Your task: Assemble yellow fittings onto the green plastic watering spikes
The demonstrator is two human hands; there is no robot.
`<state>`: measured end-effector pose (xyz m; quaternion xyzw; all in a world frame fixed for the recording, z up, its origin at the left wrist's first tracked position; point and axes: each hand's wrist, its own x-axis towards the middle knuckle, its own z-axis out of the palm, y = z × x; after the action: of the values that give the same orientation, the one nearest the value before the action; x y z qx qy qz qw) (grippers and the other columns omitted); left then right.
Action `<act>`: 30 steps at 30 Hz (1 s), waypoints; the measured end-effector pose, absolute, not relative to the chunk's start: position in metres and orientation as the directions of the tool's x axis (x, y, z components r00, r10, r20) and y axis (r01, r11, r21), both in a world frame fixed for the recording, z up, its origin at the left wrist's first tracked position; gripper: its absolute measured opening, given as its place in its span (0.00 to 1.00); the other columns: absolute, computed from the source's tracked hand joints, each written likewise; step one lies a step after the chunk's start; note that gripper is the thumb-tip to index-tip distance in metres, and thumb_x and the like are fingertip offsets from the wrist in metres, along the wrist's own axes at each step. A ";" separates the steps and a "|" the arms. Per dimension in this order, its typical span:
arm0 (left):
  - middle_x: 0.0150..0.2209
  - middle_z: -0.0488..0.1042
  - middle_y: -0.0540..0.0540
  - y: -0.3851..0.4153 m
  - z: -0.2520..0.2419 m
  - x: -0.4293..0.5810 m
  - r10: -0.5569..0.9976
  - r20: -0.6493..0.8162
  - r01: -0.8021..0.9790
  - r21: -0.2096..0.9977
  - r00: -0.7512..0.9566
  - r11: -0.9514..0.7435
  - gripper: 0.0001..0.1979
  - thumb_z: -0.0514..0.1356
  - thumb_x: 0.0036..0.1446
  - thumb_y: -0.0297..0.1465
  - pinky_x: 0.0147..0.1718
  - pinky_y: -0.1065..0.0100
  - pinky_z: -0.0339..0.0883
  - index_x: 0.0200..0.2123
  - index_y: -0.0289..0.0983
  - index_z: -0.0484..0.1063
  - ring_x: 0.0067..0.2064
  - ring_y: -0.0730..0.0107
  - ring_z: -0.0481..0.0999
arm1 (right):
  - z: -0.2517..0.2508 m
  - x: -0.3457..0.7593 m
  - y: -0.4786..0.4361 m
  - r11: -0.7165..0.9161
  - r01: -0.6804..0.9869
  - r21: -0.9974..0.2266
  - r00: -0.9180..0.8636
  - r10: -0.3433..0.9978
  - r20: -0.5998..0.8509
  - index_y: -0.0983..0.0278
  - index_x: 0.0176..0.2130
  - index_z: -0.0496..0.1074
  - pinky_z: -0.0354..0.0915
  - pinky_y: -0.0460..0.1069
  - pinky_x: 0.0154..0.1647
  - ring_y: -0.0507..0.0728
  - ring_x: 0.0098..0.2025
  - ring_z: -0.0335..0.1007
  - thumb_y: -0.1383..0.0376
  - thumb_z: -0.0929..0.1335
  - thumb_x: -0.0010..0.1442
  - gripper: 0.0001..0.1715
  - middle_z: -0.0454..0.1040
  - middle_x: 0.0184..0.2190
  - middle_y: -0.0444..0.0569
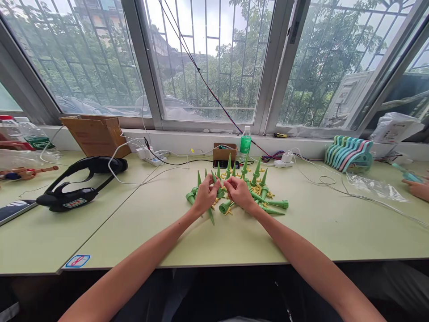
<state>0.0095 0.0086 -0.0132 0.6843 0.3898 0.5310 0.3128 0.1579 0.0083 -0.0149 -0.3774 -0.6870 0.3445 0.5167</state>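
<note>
My left hand (205,195) is closed on a green plant watering spike (220,192), whose wider end faces my right hand. Close beside it, my right hand (240,192) has its thumb and fingers pinched together; whatever they hold is too small to make out. Around both hands lies a pile of similar green spikes. Several stand point up behind the hands, such as one spike (257,171) at the back right. Others lie flat, among them a spike (278,204) to the right. Small yellow valve pieces (270,195) are scattered among them.
Behind the pile stand a small cardboard box (220,152), a dark phone (226,164) and a green-labelled bottle (246,141). A black headset (80,183) is on the left. Pastel hangers (348,154) and loose white cables are on the right, near another person's hand (416,188).
</note>
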 end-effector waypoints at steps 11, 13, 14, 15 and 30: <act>0.28 0.66 0.52 0.004 -0.012 0.010 0.839 0.531 0.280 0.793 0.121 -0.542 0.11 0.53 0.61 0.41 0.16 0.75 0.47 0.34 0.38 0.59 0.18 0.82 0.55 | -0.016 0.158 0.010 0.450 0.168 -0.877 -0.168 0.890 0.424 0.61 0.27 0.62 0.54 0.45 0.15 0.49 0.12 0.55 0.51 0.63 0.60 0.19 0.61 0.11 0.37; 0.27 0.65 0.53 0.003 -0.011 0.010 0.839 0.530 0.288 0.790 0.122 -0.541 0.11 0.52 0.61 0.40 0.15 0.75 0.47 0.34 0.38 0.59 0.17 0.83 0.54 | -0.016 0.159 0.009 0.449 0.177 -0.876 -0.173 0.890 0.421 0.61 0.27 0.62 0.54 0.45 0.16 0.49 0.12 0.55 0.50 0.63 0.60 0.19 0.61 0.11 0.38; 0.27 0.65 0.53 0.003 -0.011 0.010 0.839 0.530 0.292 0.788 0.123 -0.542 0.11 0.52 0.61 0.40 0.15 0.75 0.46 0.34 0.38 0.59 0.17 0.83 0.54 | -0.015 0.160 0.009 0.448 0.183 -0.875 -0.176 0.890 0.419 0.62 0.27 0.62 0.55 0.45 0.16 0.49 0.12 0.55 0.50 0.63 0.61 0.20 0.61 0.11 0.38; 0.26 0.64 0.53 0.003 -0.010 0.010 0.838 0.532 0.295 0.787 0.123 -0.543 0.11 0.52 0.61 0.40 0.15 0.75 0.46 0.34 0.39 0.59 0.17 0.83 0.54 | -0.015 0.160 0.009 0.447 0.189 -0.874 -0.179 0.891 0.417 0.62 0.27 0.62 0.55 0.45 0.16 0.49 0.12 0.55 0.49 0.62 0.61 0.20 0.62 0.11 0.38; 0.25 0.62 0.54 0.002 -0.010 0.013 0.846 0.523 0.296 0.796 0.104 -0.529 0.12 0.53 0.60 0.41 0.15 0.75 0.46 0.33 0.38 0.59 0.17 0.83 0.55 | -0.012 0.159 0.007 0.444 0.296 -0.846 -0.162 0.896 0.413 0.62 0.25 0.61 0.57 0.45 0.19 0.50 0.12 0.59 0.48 0.60 0.62 0.24 0.63 0.10 0.39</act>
<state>0.0127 0.0022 -0.0101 0.6960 0.4099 0.5291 0.2599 0.1586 0.0066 -0.0120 -0.4276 -0.6969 0.3088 0.4859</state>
